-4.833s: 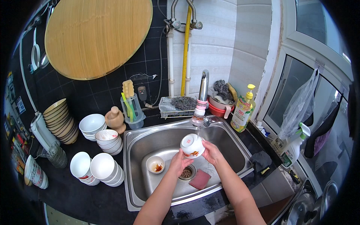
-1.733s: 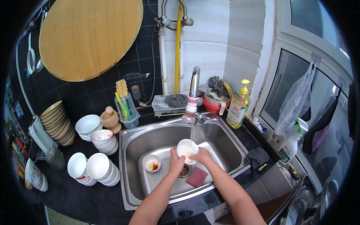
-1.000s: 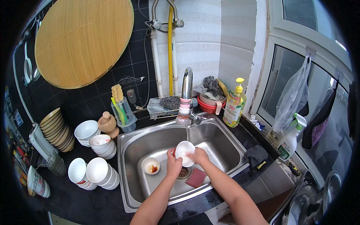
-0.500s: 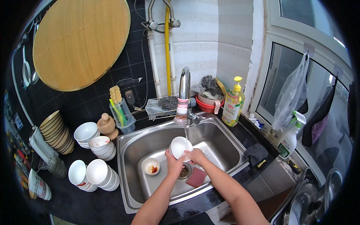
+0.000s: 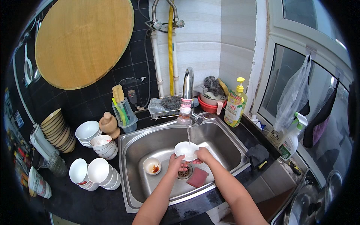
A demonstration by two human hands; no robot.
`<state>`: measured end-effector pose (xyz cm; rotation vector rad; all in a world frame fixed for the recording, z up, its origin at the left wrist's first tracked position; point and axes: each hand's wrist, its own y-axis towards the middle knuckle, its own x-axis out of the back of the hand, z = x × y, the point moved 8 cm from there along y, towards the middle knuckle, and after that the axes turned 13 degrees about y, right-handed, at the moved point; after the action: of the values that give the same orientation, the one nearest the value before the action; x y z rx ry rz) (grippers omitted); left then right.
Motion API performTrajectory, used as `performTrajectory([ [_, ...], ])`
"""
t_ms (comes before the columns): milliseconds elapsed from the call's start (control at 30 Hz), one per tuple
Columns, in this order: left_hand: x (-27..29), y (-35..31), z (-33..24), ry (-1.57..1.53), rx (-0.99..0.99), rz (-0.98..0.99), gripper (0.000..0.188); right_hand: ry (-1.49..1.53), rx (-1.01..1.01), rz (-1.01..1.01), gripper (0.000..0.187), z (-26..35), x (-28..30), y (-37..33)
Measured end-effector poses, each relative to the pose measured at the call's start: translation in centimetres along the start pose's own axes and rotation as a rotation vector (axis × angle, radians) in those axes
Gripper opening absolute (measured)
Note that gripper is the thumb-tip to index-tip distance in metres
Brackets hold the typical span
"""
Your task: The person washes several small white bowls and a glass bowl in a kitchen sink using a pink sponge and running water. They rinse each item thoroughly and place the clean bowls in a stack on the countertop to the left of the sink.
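Black tiles [image 5: 139,60] and pale wall panels [image 5: 198,45] back a dark countertop [image 5: 75,204], and set into it is a stainless-steel sink [image 5: 133,178]. Inside the basin, a small white bowl [image 5: 185,150] is held mouth up and slightly tilted beneath the chrome gooseneck faucet [image 5: 188,80], whose thin stream runs into it. The left hand [image 5: 176,164] is closed on the bowl's left side, thumb near the rim and fingers curled under; the right hand [image 5: 204,154] is closed on the opposite side. How firmly the fingers press underneath is hard to tell, as the bowl and the hands hide much of the contact.

It looks like glazed ceramic, so I would expect it to be stiff, fairly light, slick when wet and liable to chip against the steel. Water gathering inside would add weight and let it swing if tipped. The sure hold is two-sided: thumbs at the rim, fingers supporting the wall and foot, not a single pinch on the wet lip. A second, brown-stained bowl [image 5: 149,165] sits to the left on the basin floor, and a reddish sponge [image 5: 198,177] lies beside the drain [image 5: 184,173]; the sponge should be soft and squeeze easily
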<state>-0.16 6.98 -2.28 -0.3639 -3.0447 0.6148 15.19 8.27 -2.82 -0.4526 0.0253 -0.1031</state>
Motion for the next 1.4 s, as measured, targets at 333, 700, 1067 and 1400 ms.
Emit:
performTrajectory([
  [333, 2.3, 0.8, -0.2, 0.028, -0.142, -0.189, 0.036, -0.135, 0.509, -0.043, 0.042, 4.0, -1.6, -2.6],
  [700, 0.3, 0.2, -3.2, 0.305, -0.612, -0.135, 0.053, 0.235, 0.745, -0.312, 0.034, 4.7, 2.3, -1.3],
  [1067, 0.0, 1.0, -2.7, 0.209, -0.575, -0.061, 0.060, 0.153, 0.933, -0.323, 0.037, 6.9, 1.7, -3.6],
  [1400, 0.3, 0.5, -2.9, 0.034, -0.421, -0.059, 0.058, 0.356, 0.419, -0.052, 0.034, 3.0, -0.6, -0.8],
])
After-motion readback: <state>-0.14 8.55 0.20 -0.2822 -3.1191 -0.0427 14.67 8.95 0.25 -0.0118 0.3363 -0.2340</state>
